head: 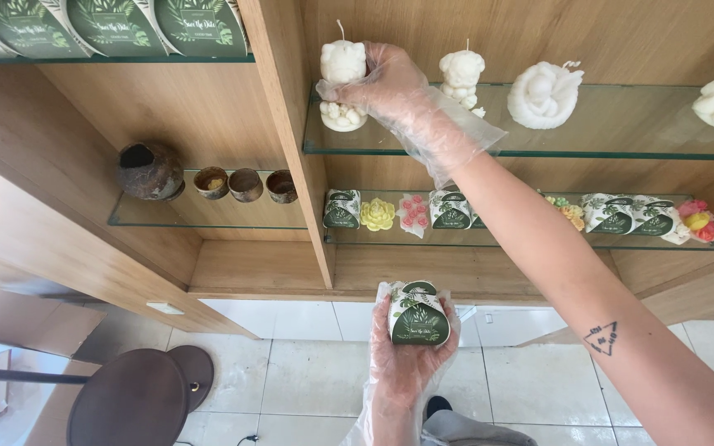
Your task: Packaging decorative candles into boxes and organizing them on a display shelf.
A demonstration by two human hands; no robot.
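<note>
Left hand (406, 359), in thin clear plastic glove, cupped under small gift box (419, 313): green with white leaf pattern, folded petal top, held low before the shelves. Right hand (386, 87), gloved too, closed around white bear-shaped candle (342, 87) with wick up, standing on upper glass shelf (621, 149), left of similar bear candle (462, 78).

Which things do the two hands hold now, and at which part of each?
The right hand grips the white bear candle around its middle. The left hand cradles the small green leaf-print box from beneath.
</note>
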